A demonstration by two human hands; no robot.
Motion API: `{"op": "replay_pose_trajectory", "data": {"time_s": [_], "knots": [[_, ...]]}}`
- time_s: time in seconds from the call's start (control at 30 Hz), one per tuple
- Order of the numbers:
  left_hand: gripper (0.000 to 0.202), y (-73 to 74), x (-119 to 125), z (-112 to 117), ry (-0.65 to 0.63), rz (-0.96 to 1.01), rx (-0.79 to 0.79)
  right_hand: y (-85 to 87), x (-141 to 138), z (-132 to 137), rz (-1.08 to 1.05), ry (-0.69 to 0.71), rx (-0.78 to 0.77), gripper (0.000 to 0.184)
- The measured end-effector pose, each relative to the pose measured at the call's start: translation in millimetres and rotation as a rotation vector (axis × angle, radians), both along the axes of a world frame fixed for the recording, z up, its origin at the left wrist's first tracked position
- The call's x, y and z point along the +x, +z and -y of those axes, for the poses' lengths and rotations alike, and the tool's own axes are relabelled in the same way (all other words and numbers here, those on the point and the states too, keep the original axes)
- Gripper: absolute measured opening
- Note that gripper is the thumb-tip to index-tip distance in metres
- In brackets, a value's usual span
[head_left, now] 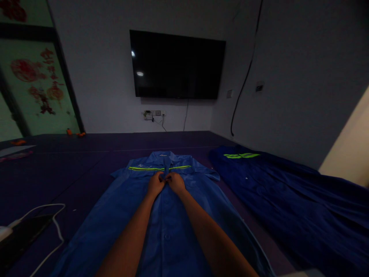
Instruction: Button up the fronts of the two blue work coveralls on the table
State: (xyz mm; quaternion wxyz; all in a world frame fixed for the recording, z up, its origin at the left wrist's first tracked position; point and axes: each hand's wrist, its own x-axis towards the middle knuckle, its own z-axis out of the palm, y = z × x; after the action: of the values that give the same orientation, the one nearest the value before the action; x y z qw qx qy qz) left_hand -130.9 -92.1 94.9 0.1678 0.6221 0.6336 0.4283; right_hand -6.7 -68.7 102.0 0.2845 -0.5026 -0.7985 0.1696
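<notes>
A blue short-sleeved work shirt (121, 207) lies spread face up, its collar away from me and a yellow-green stripe across the chest. My left hand (156, 184) pinches the front opening just below the stripe. Close beside it, my right hand (175, 182) has its fingers closed on the other side of the same opening, the fingertips of both nearly touching. Any button between the fingertips is too small and dark to make out. Lower on the front, a button (167, 237) shows.
To the right lies a dark blue garment (276, 196) with a yellow-green stripe. A white cable (59, 227) runs by a dark flat object (29, 234) at the lower left. Small orange things (81, 134) lie near the door. A television (178, 67) hangs on the far wall.
</notes>
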Motion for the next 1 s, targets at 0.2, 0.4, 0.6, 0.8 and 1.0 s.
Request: {"op": "replay_pose_trajectory", "data": {"time_s": [0.2, 0.4, 0.6, 0.8, 1.0], "knots": [[0.038, 1.1, 0.7, 0.7, 0.021, 0.012, 0.006, 1.9, -0.3, 1.9, -0.001, -0.007, -0.002, 0.018], [0.037, 1.5, 0.8, 1.3, 0.010, 0.015, 0.013, 3.3, -0.3, 3.9, -0.006, -0.014, 0.008, 0.018], [0.037, -1.6, -0.2, -1.0, 0.006, 0.026, 0.026, 3.1, -0.2, 5.1, 0.010, -0.023, 0.006, 0.018], [0.037, -2.2, 1.3, -1.1, 0.032, 0.011, 0.036, 3.3, 0.0, 5.6, 0.008, -0.013, 0.013, 0.019], [0.038, 0.5, 3.4, 0.6, 0.050, 0.017, 0.023, 3.8, -0.4, 5.6, 0.000, -0.014, 0.009, 0.019]]}}
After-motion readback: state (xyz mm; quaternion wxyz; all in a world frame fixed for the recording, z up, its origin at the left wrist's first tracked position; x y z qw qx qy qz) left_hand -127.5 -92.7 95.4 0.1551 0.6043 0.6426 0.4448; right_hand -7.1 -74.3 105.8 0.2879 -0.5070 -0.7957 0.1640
